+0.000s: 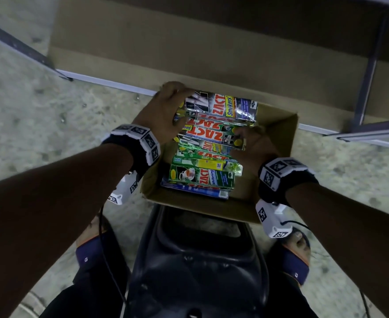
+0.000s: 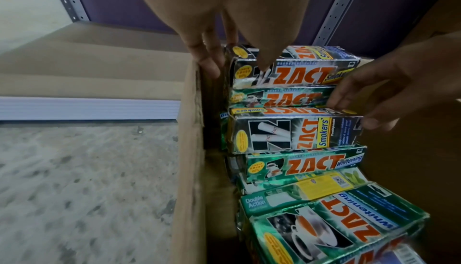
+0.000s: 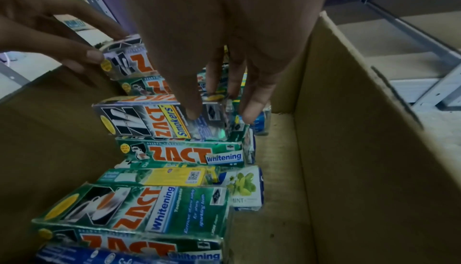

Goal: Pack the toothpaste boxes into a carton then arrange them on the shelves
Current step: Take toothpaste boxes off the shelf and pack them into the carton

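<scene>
Speckled floor (image 1: pixel 40 134), metal shelving (image 1: pixel 370 65)

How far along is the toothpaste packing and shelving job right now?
Packing looks largely done: a row of toothpaste boxes already fills the left of the carton. In hand: the left hand and right hand grip opposite ends of the Smokers boxes at the far end. Left: the shelves hold no toothpaste.

Your carton (image 1: pixel 278 180) sits on the floor (image 1: pixel 28 134) at twelve o'clock; toothpaste boxes (image 1: pixel 202 173) stack inside toward its nine o'clock wall; the shelf (image 1: pixel 212 53) stands beyond.
</scene>
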`<move>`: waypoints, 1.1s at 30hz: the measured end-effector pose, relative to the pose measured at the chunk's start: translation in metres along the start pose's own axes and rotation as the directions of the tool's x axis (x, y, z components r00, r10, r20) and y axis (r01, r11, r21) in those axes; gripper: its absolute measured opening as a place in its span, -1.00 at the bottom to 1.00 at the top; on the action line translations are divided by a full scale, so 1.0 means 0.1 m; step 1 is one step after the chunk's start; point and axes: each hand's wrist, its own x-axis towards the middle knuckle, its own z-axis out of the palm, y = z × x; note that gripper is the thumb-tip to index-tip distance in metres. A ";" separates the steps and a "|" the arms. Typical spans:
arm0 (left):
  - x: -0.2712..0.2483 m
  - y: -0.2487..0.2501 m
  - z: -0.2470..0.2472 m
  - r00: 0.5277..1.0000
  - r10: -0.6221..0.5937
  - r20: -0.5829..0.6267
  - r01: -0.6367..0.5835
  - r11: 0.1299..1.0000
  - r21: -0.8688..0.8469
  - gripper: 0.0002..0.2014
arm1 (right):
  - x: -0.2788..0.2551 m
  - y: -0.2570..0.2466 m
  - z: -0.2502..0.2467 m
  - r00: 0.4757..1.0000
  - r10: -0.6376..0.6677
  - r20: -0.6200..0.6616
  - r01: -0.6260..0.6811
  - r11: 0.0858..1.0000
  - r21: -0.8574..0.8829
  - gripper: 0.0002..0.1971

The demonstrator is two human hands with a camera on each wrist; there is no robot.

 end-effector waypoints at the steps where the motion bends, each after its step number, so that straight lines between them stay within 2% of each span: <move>1: 0.00 -0.01 0.03 1.000 0.002 -0.017 -0.001 1.000 0.005 -0.45 | 0.01 0.01 0.02 1.000 -0.013 -0.008 0.013 1.000 -0.003 -0.51; 6: -0.04 0.00 0.13 0.995 -0.027 -0.096 0.031 0.999 0.034 -0.54 | 0.02 0.08 0.09 0.994 -0.047 -0.102 0.052 0.998 0.044 -0.54; 10: -0.10 -0.01 0.16 0.998 -0.018 -0.065 0.022 0.997 0.069 -0.45 | 0.00 0.09 0.12 0.988 -0.066 -0.142 0.066 0.998 -0.005 -0.60; 13: -0.12 0.02 0.16 0.999 -0.012 -0.043 0.014 0.999 0.044 -0.47 | -0.02 0.09 0.10 0.989 -0.069 -0.130 0.069 0.998 -0.001 -0.62; 17: -0.14 0.10 0.13 0.995 -0.097 0.037 0.098 0.995 -0.028 -0.46 | -0.11 0.08 0.06 0.994 -0.031 -0.102 0.034 0.999 0.025 -0.67; 20: -0.21 0.20 0.06 0.984 -0.159 0.082 0.157 0.987 0.028 -0.49 | -0.21 0.07 0.02 0.999 0.028 -0.027 -0.027 0.999 0.037 -0.64; 23: -0.36 0.33 -0.03 0.981 -0.177 0.076 0.176 0.984 0.021 -0.53 | -0.36 0.08 -0.02 0.993 0.112 0.028 -0.115 0.989 0.094 -0.62; 28: -0.66 0.47 -0.17 0.963 -0.248 0.102 0.247 0.969 0.019 -0.60 | -0.66 0.14 -0.04 0.960 0.266 0.085 -0.278 0.936 0.215 -0.70; 30: -0.79 0.53 -0.20 0.956 -0.276 0.095 0.277 0.961 0.005 -0.64 | -0.79 0.15 -0.06 0.948 0.293 0.125 -0.312 0.933 0.177 -0.72; 32: -0.92 0.57 -0.20 0.928 -0.351 0.123 0.350 0.936 0.028 -0.65 | -0.91 0.19 -0.08 0.927 0.337 0.167 -0.366 0.910 0.195 -0.71; 33: -0.98 0.59 -0.20 0.900 -0.416 0.134 0.416 0.909 0.028 -0.67 | -0.96 0.19 -0.10 0.912 0.359 0.200 -0.401 0.885 0.237 -0.70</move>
